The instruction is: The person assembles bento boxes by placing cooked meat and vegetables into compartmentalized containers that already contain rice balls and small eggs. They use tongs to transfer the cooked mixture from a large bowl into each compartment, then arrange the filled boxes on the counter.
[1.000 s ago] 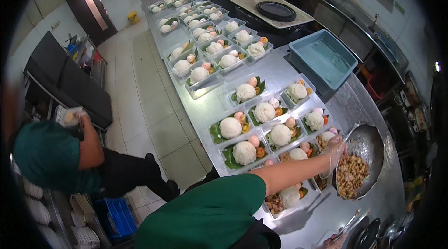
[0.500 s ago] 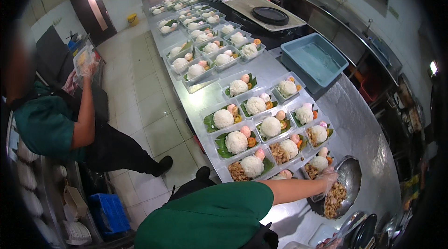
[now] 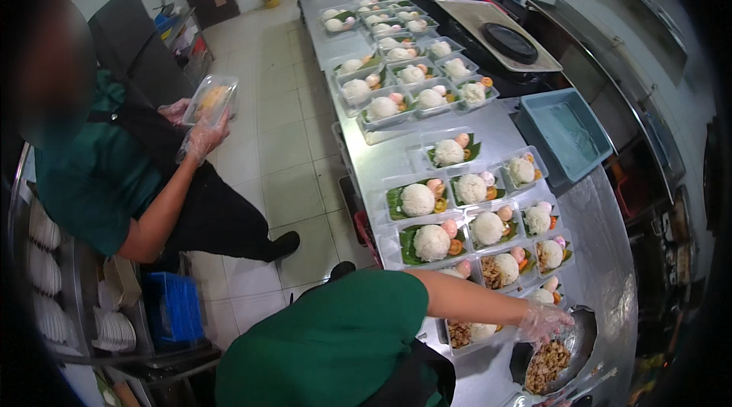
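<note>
While the gloved right hand (image 3: 543, 321), fingers loosely spread and holding nothing visible, hovers over the metal bowl of fried topping (image 3: 555, 355), small pinches suit the nearest rice tray (image 3: 471, 331) on the steel counter (image 3: 602, 254); the left hand is unseen.

— Item: wearer's clothing, lower centre of the frame?
— Dark green short-sleeved shirt (image 3: 328, 346); black apron strap at lower right of it.
— Hand covering?
— Right hand (image 3: 543, 323), lower right: thin clear disposable glove, crinkled, loose at the wrist.
</note>
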The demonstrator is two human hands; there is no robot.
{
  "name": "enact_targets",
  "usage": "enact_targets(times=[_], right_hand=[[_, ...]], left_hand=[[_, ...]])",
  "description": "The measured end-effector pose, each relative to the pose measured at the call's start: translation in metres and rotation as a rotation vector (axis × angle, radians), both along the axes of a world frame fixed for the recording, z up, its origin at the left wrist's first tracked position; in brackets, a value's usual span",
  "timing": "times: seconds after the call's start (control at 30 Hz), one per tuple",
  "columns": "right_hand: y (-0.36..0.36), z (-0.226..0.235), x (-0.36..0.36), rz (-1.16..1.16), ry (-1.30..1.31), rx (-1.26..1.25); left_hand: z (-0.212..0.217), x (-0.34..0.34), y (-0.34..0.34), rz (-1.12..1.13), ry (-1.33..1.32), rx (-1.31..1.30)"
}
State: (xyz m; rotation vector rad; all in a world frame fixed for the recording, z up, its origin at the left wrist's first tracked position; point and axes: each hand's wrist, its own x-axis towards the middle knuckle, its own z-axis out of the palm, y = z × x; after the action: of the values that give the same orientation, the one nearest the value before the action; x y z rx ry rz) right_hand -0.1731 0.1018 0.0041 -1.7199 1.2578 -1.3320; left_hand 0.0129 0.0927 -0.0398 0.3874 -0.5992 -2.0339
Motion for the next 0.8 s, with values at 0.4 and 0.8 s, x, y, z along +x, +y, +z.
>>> enact_targets(times=[0.4,0.8], right_hand=[[0.015,0.018,0.13,0.247,-0.097,0.043],[0.058,0.026,0.215,0.292,-0.143,0.073]], left_hand=[[0.079,0.268,0.337,0.979,-0.425,-0.126],[0.17,0.384,0.528,1.724,-1.015,-0.247]])
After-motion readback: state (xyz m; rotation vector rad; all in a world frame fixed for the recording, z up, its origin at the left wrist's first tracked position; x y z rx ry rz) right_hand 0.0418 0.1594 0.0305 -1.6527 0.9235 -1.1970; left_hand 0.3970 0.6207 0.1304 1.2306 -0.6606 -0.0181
